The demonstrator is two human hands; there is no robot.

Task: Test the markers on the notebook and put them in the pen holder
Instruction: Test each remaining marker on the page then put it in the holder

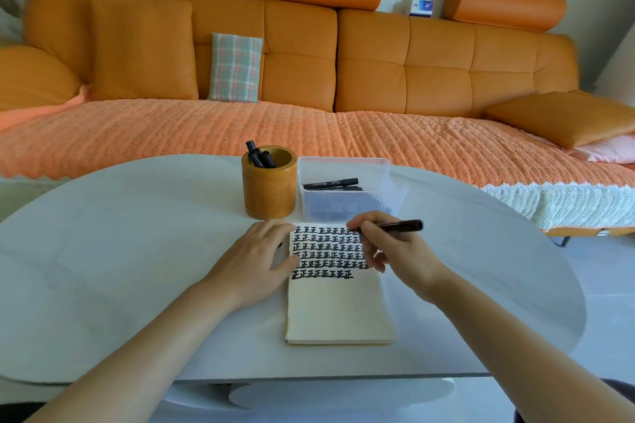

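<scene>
A cream notebook [338,309] lies open on the white table [137,268], its upper half filled with rows of black marks. My right hand [395,251] grips a black marker [400,225] over the page's upper right corner; its tip is hidden by my fingers. My left hand [256,257] rests flat on the notebook's left edge, and something small and dark shows under its fingers. Behind the notebook stands a brown round pen holder [269,192] with several black markers [260,156] in it. To its right, a clear plastic box [343,196] holds more black markers [331,183].
An orange sofa [309,62] with a textured orange cover runs behind the table, carrying a plaid cushion [235,67]. The table's rounded edge curves away at the right, with pale floor [601,302] beyond it.
</scene>
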